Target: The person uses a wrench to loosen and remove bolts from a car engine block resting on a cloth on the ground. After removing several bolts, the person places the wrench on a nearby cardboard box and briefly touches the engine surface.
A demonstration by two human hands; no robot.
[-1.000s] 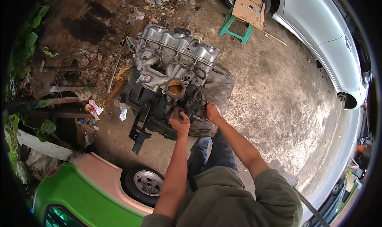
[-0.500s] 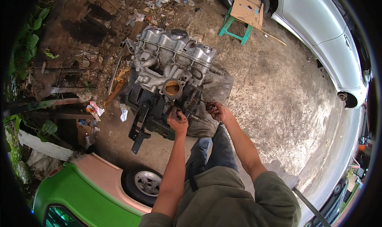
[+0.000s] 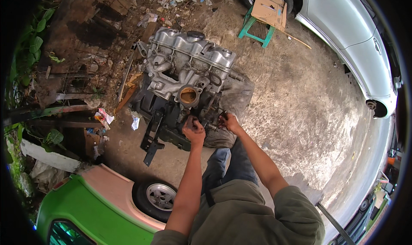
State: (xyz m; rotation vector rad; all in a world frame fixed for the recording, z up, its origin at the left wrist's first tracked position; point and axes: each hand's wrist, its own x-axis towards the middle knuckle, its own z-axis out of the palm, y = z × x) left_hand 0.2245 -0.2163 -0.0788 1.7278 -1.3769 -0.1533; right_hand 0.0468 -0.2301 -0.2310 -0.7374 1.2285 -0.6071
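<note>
A car engine (image 3: 165, 75) stands on the ground in front of me, with a silver valve cover (image 3: 199, 49) and a round open intake port (image 3: 188, 95). Just below that port, my left hand (image 3: 194, 131) is closed against the engine's near side, its fingers curled and smudged dark; what they hold is hidden. To its right, my right hand (image 3: 231, 123) pinches at a small dark piece by the engine's lower right corner, too small to name. A long black metal bracket (image 3: 152, 137) juts from the engine toward me, left of my left hand.
A grey cloth-like cover (image 3: 242, 90) lies under the engine's right side. Far right, a silver car (image 3: 339, 26) stands by a green stool (image 3: 257, 28) topped with cardboard (image 3: 268, 9). A green and pink vehicle (image 3: 103, 206) is near left; rubbish and planks lie left.
My right hand has shifted left, closer to the engine and my left hand. The left hand stays at about the same spot on the engine. The whole view has shifted slightly.
</note>
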